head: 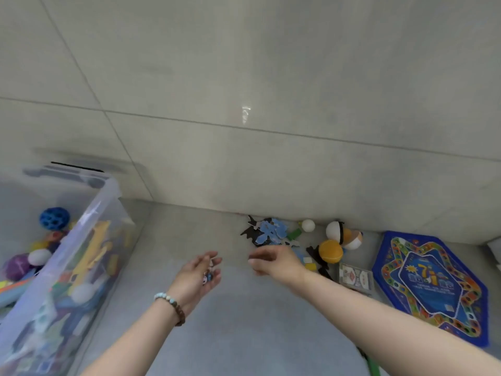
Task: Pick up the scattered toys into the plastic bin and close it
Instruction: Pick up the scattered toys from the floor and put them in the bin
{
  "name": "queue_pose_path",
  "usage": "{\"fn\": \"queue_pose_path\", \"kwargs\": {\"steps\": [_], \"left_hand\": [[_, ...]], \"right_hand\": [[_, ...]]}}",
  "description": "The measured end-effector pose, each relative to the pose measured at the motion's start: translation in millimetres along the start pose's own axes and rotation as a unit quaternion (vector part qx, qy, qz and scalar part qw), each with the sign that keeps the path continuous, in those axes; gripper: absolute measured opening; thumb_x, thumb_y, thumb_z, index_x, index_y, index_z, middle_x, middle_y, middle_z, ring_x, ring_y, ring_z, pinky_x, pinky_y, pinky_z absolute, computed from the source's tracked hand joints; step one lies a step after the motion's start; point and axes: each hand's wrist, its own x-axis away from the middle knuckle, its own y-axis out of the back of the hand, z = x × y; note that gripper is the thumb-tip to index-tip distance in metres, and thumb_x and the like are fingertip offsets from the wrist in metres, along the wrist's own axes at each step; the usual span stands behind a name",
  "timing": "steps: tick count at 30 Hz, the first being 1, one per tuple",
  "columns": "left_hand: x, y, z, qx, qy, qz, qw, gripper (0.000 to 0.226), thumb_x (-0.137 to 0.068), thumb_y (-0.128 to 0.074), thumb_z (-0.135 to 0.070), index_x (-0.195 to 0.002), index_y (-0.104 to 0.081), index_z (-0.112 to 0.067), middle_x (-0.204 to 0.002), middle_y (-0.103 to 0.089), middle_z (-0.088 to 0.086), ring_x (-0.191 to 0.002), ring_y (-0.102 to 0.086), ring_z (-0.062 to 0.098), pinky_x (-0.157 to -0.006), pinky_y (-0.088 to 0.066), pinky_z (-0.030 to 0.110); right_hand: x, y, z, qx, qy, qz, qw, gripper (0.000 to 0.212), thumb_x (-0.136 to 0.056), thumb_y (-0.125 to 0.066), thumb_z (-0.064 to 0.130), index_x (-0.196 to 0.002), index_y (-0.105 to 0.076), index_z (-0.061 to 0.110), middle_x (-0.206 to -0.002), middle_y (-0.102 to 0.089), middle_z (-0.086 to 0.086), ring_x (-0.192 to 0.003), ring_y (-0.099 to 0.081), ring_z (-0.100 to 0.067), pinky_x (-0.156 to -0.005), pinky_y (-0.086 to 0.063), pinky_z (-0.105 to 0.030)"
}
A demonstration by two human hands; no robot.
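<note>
Your plastic bin (108,202) stands at the far left on the floor, open, no lid on it, and it is already well filled. Through its clear wall you can make out a blue holed ball (54,219), a purple ball (17,267), a white egg-shaped toy (40,257), a long yellow piece (95,248) and a jumble of coloured bits below them. So, by my reading, you are past the halfway mark, though the closing step is not yet done.

Next comes your left hand (199,275), palm up just right of the bin, its fingers loosely cupped round a few small pieces (208,275) that are too small to name. Those look ready to tip into the bin.

Your right hand (273,263) hovers just short of the pile by the wall. It is blurred, with the fingers bent forward, and I cannot tell whether it has anything in it.

What is left lies to the right: a cluster of blue and black puzzle pieces (268,232), a green block (294,234), a small white ball (308,225), a yellow block (310,266), an orange ball (330,251) and a white-and-black ball (334,230) touching a neighbour. Beyond them are a flat card box (356,278) and, furthest right, a big blue game board (431,286). It is broad and flat, so it will probably need to lie on top of the rest — worth judging before you try the lid.
</note>
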Motion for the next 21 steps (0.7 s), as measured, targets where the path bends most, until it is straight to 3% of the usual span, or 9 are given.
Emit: {"fn": "queue_pose_path", "kwargs": {"steps": [2, 6, 10, 13, 15, 17, 19, 21], "left_hand": [[28.4, 15.5, -31.7, -0.001, -0.033, 0.01, 0.999, 0.018, -0.099, -0.039, -0.009, -0.1, -0.057, -0.008, -0.094, -0.06, 0.005, -0.07, -0.05, 0.014, -0.048, -0.052, 0.014], [79.9, 76.9, -93.1, -0.01, -0.093, 0.003, 0.996, 0.021, -0.099, -0.039, -0.009, -0.113, -0.055, -0.007, -0.094, -0.061, 0.004, -0.069, -0.05, 0.012, -0.047, -0.049, 0.013], [120.7, 176.7, -128.6, 0.032, -0.126, -0.048, 0.99, 0.027, -0.099, -0.037, -0.006, -0.122, -0.05, -0.003, -0.099, -0.06, 0.008, -0.073, -0.051, 0.014, -0.048, -0.052, 0.015], [137.0, 245.2, -130.9, 0.119, -0.115, -0.097, 0.981, 0.034, -0.096, -0.038, 0.005, -0.13, -0.042, 0.006, -0.122, -0.054, 0.017, -0.1, -0.057, 0.026, -0.07, -0.057, 0.024], [139.0, 279.1, -125.3, 0.155, -0.095, -0.112, 0.977, 0.035, -0.093, -0.041, 0.009, -0.128, -0.042, 0.009, -0.132, -0.046, 0.018, -0.104, -0.055, 0.026, -0.08, -0.053, 0.027], [140.7, 297.2, -122.2, 0.151, -0.08, -0.113, 0.979, 0.04, -0.091, -0.043, 0.011, -0.131, -0.04, 0.011, -0.14, -0.04, 0.017, -0.097, -0.054, 0.021, -0.074, -0.051, 0.024], [144.5, 302.5, -122.9, 0.131, -0.068, -0.105, 0.983, 0.048, -0.091, -0.042, 0.013, -0.137, -0.033, 0.009, -0.14, -0.042, 0.018, -0.094, -0.055, 0.022, -0.072, -0.049, 0.022], [148.6, 300.0, -122.5, 0.102, -0.07, -0.109, 0.986, 0.054, -0.091, -0.042, 0.012, -0.142, -0.028, 0.002, -0.146, -0.037, 0.019, -0.116, -0.052, 0.026, -0.097, -0.044, 0.03]], "right_hand": [[19.8, -24.7, 44.7, -0.106, -0.009, 0.044, 0.993, 0.026, -0.088, -0.06, 0.005, -0.114, -0.062, -0.001, -0.087, -0.063, -0.006, -0.067, -0.059, -0.008, -0.06, -0.052, -0.011], [46.6, -106.0, 115.9, -0.281, -0.042, 0.125, 0.951, 0.02, -0.095, -0.048, 0.006, -0.107, -0.062, -0.002, -0.08, -0.061, -0.007, -0.06, -0.059, -0.012, -0.059, -0.055, -0.017], [65.7, -212.1, 159.4, -0.341, -0.099, 0.197, 0.914, 0.012, -0.093, -0.052, 0.007, -0.089, -0.061, 0.001, -0.079, -0.061, -0.01, -0.067, -0.061, -0.016, -0.062, -0.056, -0.02], [72.0, -276.5, 173.4, -0.32, -0.118, 0.187, 0.921, 0.018, -0.094, -0.047, 0.0, -0.109, -0.055, -0.005, -0.087, -0.059, -0.012, -0.078, -0.059, -0.019, -0.06, -0.055, -0.018], [78.6, -300.7, 177.5, -0.289, -0.116, 0.189, 0.931, 0.034, -0.095, -0.043, -0.003, -0.128, -0.043, -0.011, -0.103, -0.06, -0.017, -0.094, -0.061, -0.027, -0.079, -0.053, -0.022], [82.6, -307.4, 175.4, -0.233, -0.101, 0.186, 0.949, 0.041, -0.096, -0.039, -0.005, -0.135, -0.033, -0.013, -0.116, -0.058, -0.025, -0.11, -0.058, -0.033, -0.105, -0.04, -0.032], [79.8, -301.9, 172.2, -0.186, -0.091, 0.177, 0.962, 0.046, -0.096, -0.038, -0.003, -0.141, -0.028, -0.005, -0.131, -0.047, -0.033, -0.124, -0.047, -0.04, -0.114, -0.027, -0.039], [76.3, -285.2, 167.7, -0.155, -0.086, 0.194, 0.965, 0.045, -0.097, -0.04, 0.001, -0.141, -0.032, 0.003, -0.148, -0.027, -0.029, -0.137, -0.028, -0.04, -0.114, -0.027, -0.04]]}}
